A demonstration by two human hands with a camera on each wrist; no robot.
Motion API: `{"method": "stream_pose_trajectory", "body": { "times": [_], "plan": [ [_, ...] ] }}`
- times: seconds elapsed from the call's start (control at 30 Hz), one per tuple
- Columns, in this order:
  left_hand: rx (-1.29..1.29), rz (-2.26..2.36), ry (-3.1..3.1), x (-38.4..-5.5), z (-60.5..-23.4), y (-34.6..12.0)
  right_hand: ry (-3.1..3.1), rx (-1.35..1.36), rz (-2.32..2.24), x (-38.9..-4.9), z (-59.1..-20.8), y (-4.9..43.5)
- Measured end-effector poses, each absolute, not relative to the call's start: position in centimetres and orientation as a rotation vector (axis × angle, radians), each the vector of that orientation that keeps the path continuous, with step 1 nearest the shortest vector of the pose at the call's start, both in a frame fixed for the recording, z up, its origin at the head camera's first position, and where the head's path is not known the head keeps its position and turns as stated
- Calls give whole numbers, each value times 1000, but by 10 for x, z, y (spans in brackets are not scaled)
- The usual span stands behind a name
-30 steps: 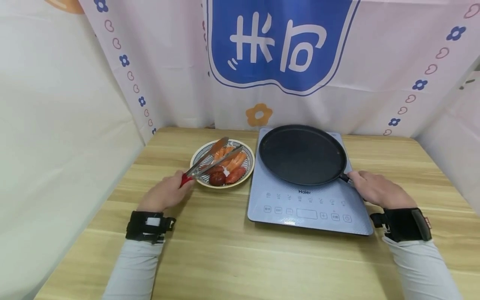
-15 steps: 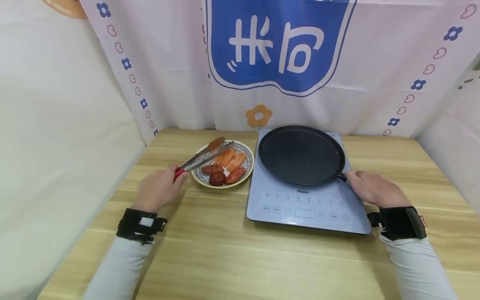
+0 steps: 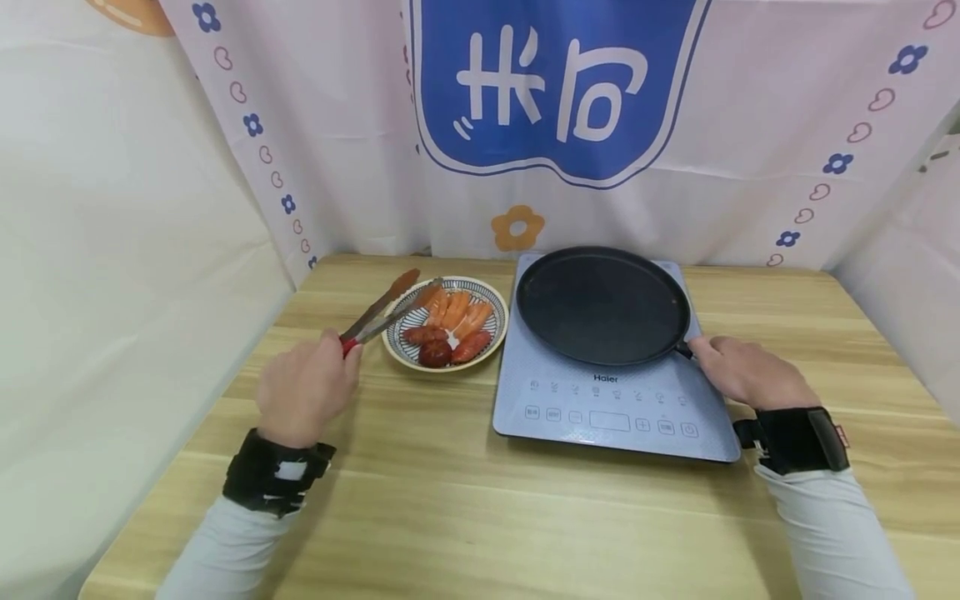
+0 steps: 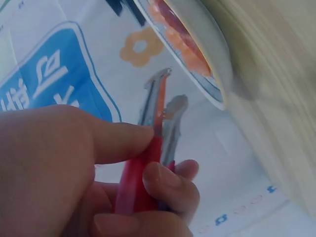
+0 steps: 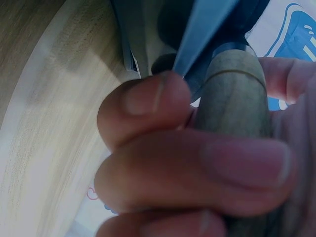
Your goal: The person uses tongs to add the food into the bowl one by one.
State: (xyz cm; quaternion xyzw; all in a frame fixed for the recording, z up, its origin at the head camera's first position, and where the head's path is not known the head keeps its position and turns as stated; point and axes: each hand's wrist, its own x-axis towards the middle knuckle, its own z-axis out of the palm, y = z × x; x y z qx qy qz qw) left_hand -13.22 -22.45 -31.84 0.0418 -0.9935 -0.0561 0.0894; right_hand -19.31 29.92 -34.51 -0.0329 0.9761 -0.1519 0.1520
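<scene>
Tongs (image 3: 380, 304) jut ahead of the left hand (image 3: 309, 387) (gripping them); right hand (image 3: 750, 374) grips pan handle (image 5: 234, 101).

1. A wooden tabletop (image 3: 450, 508) with pale, streaky grain.
2. Behind it, a whitish cloth backdrop (image 3: 337, 158), lightly creased.
3. On the cloth, a blue emblem (image 3: 556, 87) bearing white characters, its top cut off.
4. Below that, an orange flower (image 3: 517, 228) with a pale centre.
5. Slanting rows of blue flowers (image 3: 253, 125) and outlined hearts (image 3: 860, 132) at both sides.
6. Far left, a white sheet (image 3: 112, 275).
</scene>
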Motion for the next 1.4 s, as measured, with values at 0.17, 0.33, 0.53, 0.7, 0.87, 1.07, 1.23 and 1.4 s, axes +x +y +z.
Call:
{"method": "stream_pose_trajectory", "body": {
  "times": [0.17, 0.33, 0.53, 0.7, 0.87, 1.07, 1.23, 1.4],
  "plan": [
    [166, -128, -3027, -129, -318, -210, 2791, -87, -427, -193, -346, 298],
    [237, -123, -3088, -128, -320, -196, 2791, -81, -424, -193, -345, 297],
    [277, -127, -3078, -128, -322, -179, 2795, -64, -405, -193, -342, 299],
    [271, -127, -3056, -127, -323, -175, 2802, -59, -402, -193, -342, 299],
    [245, -127, -3064, -125, -319, -183, 2806, -57, -400, -193, -343, 298],
    [230, -122, -3090, -131, -316, -191, 2804, -60, -389, -194, -344, 299],
    [222, -124, -3129, -135, -319, -191, 2803, -60, -388, -193, -343, 299],
    [166, -155, -3124, -134, -319, -197, 2806, -57, -390, -192, -342, 297]
  ]
}}
